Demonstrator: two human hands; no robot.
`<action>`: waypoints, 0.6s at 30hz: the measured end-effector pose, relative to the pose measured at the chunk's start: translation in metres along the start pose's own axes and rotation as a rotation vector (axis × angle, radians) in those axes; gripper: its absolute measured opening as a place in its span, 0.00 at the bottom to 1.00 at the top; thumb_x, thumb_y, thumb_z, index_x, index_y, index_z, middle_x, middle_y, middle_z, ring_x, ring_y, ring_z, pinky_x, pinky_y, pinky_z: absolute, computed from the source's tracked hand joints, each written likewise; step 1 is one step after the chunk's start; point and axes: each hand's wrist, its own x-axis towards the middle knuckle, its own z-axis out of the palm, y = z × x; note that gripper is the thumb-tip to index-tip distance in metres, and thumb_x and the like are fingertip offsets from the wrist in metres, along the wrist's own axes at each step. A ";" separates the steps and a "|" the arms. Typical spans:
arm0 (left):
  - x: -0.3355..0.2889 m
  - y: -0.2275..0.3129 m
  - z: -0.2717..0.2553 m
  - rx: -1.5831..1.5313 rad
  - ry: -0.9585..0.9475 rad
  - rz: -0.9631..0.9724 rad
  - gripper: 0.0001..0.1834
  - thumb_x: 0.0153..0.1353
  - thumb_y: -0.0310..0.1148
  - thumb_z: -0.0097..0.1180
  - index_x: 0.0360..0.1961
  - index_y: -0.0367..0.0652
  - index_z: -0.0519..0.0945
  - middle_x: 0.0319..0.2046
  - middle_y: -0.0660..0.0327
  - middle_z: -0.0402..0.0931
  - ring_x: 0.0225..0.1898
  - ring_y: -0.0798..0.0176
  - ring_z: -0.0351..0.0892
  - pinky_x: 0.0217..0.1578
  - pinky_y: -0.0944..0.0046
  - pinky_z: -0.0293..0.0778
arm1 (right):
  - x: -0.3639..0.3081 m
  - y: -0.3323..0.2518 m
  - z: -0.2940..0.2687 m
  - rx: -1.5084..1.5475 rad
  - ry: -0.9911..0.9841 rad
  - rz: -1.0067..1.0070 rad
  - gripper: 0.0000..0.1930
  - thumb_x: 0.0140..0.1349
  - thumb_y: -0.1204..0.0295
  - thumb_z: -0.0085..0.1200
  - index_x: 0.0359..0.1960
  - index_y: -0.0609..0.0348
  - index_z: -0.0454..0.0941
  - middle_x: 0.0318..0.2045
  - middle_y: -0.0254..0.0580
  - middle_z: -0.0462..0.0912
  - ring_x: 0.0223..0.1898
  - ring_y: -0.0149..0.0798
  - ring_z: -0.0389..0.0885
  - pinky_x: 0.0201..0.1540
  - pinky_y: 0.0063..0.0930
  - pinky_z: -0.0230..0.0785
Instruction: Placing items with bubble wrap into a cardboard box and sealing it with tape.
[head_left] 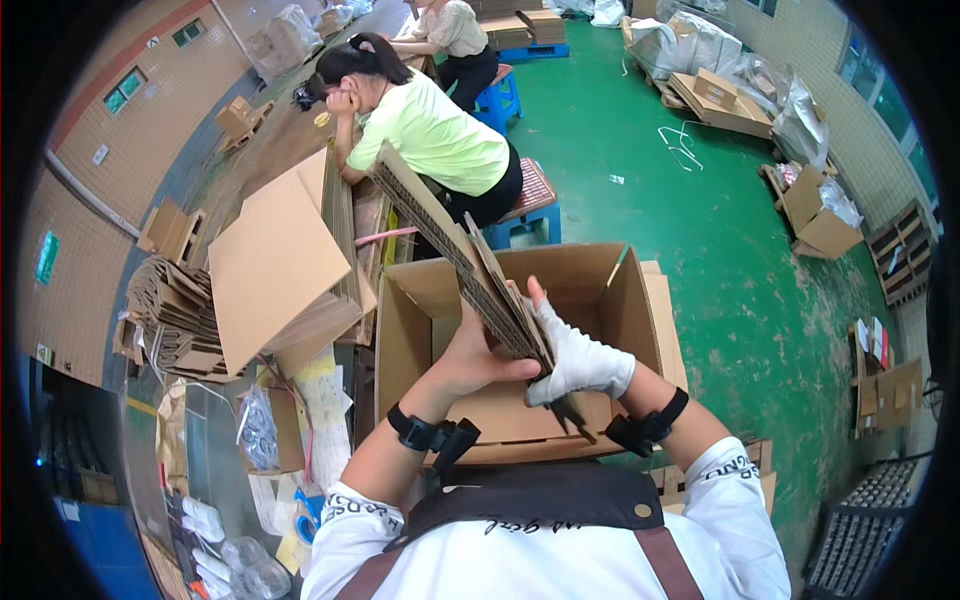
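A bundle of flat corrugated cardboard pieces stands on edge between my two hands, tilted toward the upper left. My bare left hand grips it from the left side, thumb across the lower end. On the right side my right hand, in a white glove with bare fingertips, clasps the same bundle. Right below is a large open cardboard box, its inner walls and part of its bottom showing. The bundle's lower end hangs over the box opening. Dark straps with small black devices sit on both my wrists.
Stacked cardboard sheets lie on the table to the left, near bundled cardboard. A small box with a clear plastic bag stands nearer. Ahead, a person in a light green shirt sits on a blue stool. Pallets with cartons line the right wall.
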 end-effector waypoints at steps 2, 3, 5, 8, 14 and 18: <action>-0.013 0.005 -0.003 -0.047 -0.036 -0.019 0.55 0.37 0.27 0.76 0.65 0.40 0.53 0.55 0.58 0.66 0.59 0.59 0.65 0.60 0.59 0.63 | -0.007 0.008 -0.004 -0.066 -0.202 0.137 0.70 0.32 0.61 0.73 0.69 0.67 0.28 0.65 0.58 0.57 0.66 0.44 0.58 0.65 0.26 0.52; -0.020 0.004 -0.015 -0.047 -0.024 -0.018 0.55 0.37 0.27 0.76 0.65 0.40 0.53 0.55 0.58 0.66 0.59 0.59 0.65 0.60 0.59 0.63 | -0.008 0.009 -0.009 -0.067 -0.214 0.137 0.70 0.32 0.61 0.73 0.69 0.67 0.28 0.65 0.58 0.57 0.66 0.44 0.58 0.65 0.26 0.52; -0.035 0.001 -0.049 0.273 -0.166 -0.158 0.47 0.39 0.30 0.75 0.60 0.36 0.62 0.50 0.56 0.72 0.56 0.58 0.69 0.58 0.61 0.64 | -0.012 0.009 -0.032 -0.546 -0.066 -0.100 0.68 0.33 0.61 0.73 0.69 0.68 0.32 0.62 0.56 0.63 0.62 0.45 0.64 0.64 0.27 0.54; -0.064 0.016 -0.075 0.099 -0.018 -0.405 0.47 0.44 0.43 0.72 0.62 0.33 0.63 0.55 0.53 0.70 0.58 0.59 0.67 0.59 0.60 0.62 | -0.020 0.007 -0.102 0.005 0.055 0.231 0.55 0.44 0.63 0.67 0.69 0.68 0.41 0.61 0.53 0.65 0.63 0.41 0.62 0.64 0.27 0.54; -0.161 -0.112 -0.120 -0.126 0.230 -1.224 0.40 0.58 0.66 0.49 0.49 0.34 0.72 0.18 0.60 0.73 0.22 0.61 0.76 0.26 0.63 0.73 | 0.033 0.054 -0.103 -0.381 -0.029 0.595 0.33 0.55 0.63 0.54 0.60 0.68 0.62 0.54 0.53 0.74 0.55 0.45 0.73 0.56 0.31 0.66; -0.109 -0.030 -0.079 0.515 0.101 -1.197 0.34 0.54 0.66 0.54 0.32 0.40 0.71 0.13 0.66 0.55 0.13 0.63 0.64 0.14 0.64 0.60 | 0.025 0.039 -0.085 -1.066 0.018 0.628 0.34 0.54 0.64 0.53 0.61 0.67 0.60 0.57 0.59 0.70 0.60 0.52 0.67 0.61 0.35 0.62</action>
